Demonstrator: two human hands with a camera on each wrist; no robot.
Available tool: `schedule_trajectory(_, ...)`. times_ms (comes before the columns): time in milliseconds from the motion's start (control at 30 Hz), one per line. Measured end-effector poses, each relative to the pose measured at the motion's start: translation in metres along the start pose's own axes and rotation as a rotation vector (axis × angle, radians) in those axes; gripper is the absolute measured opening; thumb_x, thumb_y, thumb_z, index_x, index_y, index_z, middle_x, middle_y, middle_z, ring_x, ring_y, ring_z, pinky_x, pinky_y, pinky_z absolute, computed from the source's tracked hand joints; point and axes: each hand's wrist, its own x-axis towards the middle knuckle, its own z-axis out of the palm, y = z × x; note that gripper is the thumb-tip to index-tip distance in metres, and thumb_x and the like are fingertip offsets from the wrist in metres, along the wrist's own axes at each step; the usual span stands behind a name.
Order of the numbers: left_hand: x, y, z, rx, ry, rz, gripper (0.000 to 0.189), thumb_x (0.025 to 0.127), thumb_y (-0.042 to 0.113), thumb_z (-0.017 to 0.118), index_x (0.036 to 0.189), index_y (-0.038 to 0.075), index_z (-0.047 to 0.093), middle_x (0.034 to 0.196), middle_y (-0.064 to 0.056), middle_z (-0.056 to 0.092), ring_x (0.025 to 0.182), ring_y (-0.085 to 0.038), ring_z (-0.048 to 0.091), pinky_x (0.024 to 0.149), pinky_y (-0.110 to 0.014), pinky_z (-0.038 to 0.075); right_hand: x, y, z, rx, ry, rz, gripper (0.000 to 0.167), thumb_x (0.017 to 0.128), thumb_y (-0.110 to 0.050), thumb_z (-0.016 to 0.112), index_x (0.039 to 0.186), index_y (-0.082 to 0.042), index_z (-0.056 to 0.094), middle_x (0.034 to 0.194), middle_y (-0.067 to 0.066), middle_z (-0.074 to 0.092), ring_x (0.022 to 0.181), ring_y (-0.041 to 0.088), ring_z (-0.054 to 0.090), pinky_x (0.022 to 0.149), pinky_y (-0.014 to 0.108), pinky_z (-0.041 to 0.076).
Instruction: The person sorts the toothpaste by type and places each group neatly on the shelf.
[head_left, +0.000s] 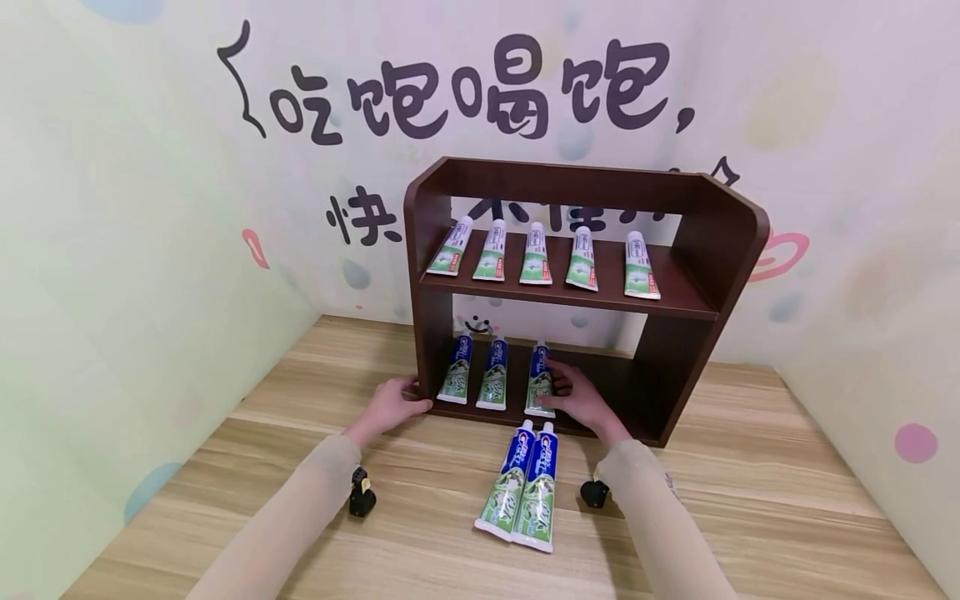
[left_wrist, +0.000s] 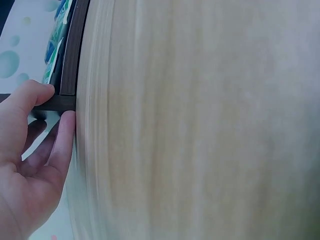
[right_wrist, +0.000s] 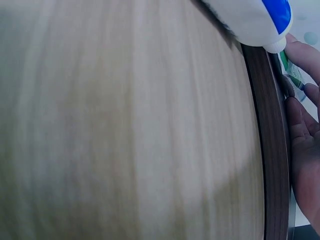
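Note:
A dark brown two-tier shelf rack (head_left: 566, 293) stands on the wooden table. With thumb and fingers on either side, my left hand (head_left: 396, 408) grips the lower front corner of its left side panel (left_wrist: 62, 102). On the lower tier lie two blue-and-green toothpaste tubes (head_left: 454, 375) (head_left: 492, 379), caps to the back. Right of them, my right hand (head_left: 583, 402) holds a third such toothpaste tube (head_left: 538, 383) between thumb and fingers. Its fingertips are partly hidden in the right wrist view.
Two more blue-and-green toothpaste tubes (head_left: 501, 492) (head_left: 537, 500) lie overlapping on the table (head_left: 420, 508) in front of the rack. Several white-and-green toothpaste tubes (head_left: 536, 258) lie in a row on the upper tier. A printed wall backdrop (head_left: 360, 150) rises behind.

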Motion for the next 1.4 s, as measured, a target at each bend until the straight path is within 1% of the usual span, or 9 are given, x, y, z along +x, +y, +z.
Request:
schedule_trajectory(167,0.0010,0.0004,-0.0003,0.017,0.002,0.011,0.056,0.085,0.016,0.074,0.133,-0.006,0.056,0.114,-0.026,0.070,0.099,-0.035,0.072,0.085,-0.043,0.059,-0.0003,0.0003,0.0001,0.002,-0.002,-0.005,0.080,0.085,-0.022,0.078,0.152,-0.014,0.037,0.142,0.020,0.045,0.125,0.036,0.048,0.108,0.052,0.045)
schedule_trajectory(400,0.0031,0.0012,-0.0013,0.022,0.012,0.011,0.061,0.083,0.017,0.075,0.134,-0.003,0.047,0.111,-0.026,0.070,0.101,-0.037,0.069,0.090,-0.047,0.057,-0.0005,-0.0005,-0.0004,0.007,-0.001,-0.005,0.079,0.085,-0.022,0.078,0.152,-0.013,0.037,0.142,0.020,0.046,0.125,0.036,0.048,0.108,0.052,0.044)
schedule_trajectory(567,0.0038,0.0002,-0.0010,0.020,0.002,0.009,0.059,0.084,0.018,0.074,0.132,-0.003,0.048,0.111,-0.026,0.070,0.101,-0.037,0.069,0.089,-0.046,0.057,-0.0005,-0.0004,-0.0007,0.001,0.000,-0.002,0.079,0.085,-0.022,0.078,0.152,-0.013,0.037,0.142,0.020,0.046,0.124,0.036,0.048,0.108,0.052,0.044)
schedule_trajectory(800,0.0042,-0.0009,-0.0005,0.008,0.007,0.003,0.058,0.083,0.017,0.075,0.131,-0.004,0.048,0.111,-0.028,0.069,0.102,-0.038,0.069,0.090,-0.047,0.057,-0.0004,0.0002,-0.0010,0.004,0.002,-0.008,0.079,0.085,-0.022,0.078,0.152,-0.013,0.037,0.141,0.020,0.046,0.124,0.036,0.048,0.107,0.053,0.045)
schedule_trajectory(1033,0.0042,-0.0019,-0.0009,-0.011,0.007,0.017,0.056,0.083,0.014,0.075,0.130,-0.005,0.049,0.110,-0.028,0.069,0.102,-0.039,0.069,0.090,-0.048,0.056,0.0007,0.0016,0.0002,0.010,0.005,0.002,0.080,0.084,-0.022,0.078,0.152,-0.013,0.037,0.142,0.020,0.046,0.125,0.036,0.048,0.107,0.052,0.046)
schedule_trajectory(1267,0.0037,-0.0021,-0.0008,-0.019,0.008,0.024,0.055,0.084,0.013,0.074,0.129,-0.004,0.049,0.109,-0.028,0.070,0.102,-0.039,0.069,0.090,-0.048,0.056,0.0009,0.0024,-0.0001,-0.001,0.005,0.007,0.079,0.085,-0.022,0.077,0.152,-0.013,0.036,0.143,0.019,0.045,0.126,0.036,0.048,0.108,0.053,0.044)
schedule_trajectory(1300,0.0037,-0.0021,-0.0007,-0.022,0.009,0.024,0.054,0.084,0.013,0.074,0.129,-0.004,0.049,0.108,-0.028,0.070,0.102,-0.039,0.069,0.090,-0.048,0.056,0.0005,0.0023,-0.0002,0.003,0.006,0.003,0.079,0.085,-0.023,0.077,0.152,-0.012,0.036,0.143,0.020,0.045,0.126,0.037,0.048,0.108,0.053,0.043)
schedule_trajectory(1333,0.0035,-0.0021,-0.0007,-0.025,0.010,0.025,0.054,0.084,0.013,0.074,0.129,-0.004,0.050,0.108,-0.027,0.070,0.102,-0.038,0.069,0.090,-0.048,0.056,-0.0022,-0.0030,-0.0013,0.006,0.002,0.000,0.079,0.085,-0.021,0.077,0.152,-0.010,0.036,0.143,0.021,0.045,0.126,0.038,0.048,0.107,0.054,0.044)
schedule_trajectory(1400,0.0036,-0.0027,-0.0005,-0.026,0.010,0.026,0.054,0.084,0.013,0.074,0.129,-0.004,0.050,0.108,-0.027,0.070,0.102,-0.038,0.069,0.090,-0.048,0.056,-0.0025,-0.0032,-0.0011,0.009,0.003,-0.002,0.079,0.085,-0.021,0.077,0.152,-0.010,0.036,0.142,0.021,0.045,0.126,0.038,0.048,0.107,0.054,0.043)
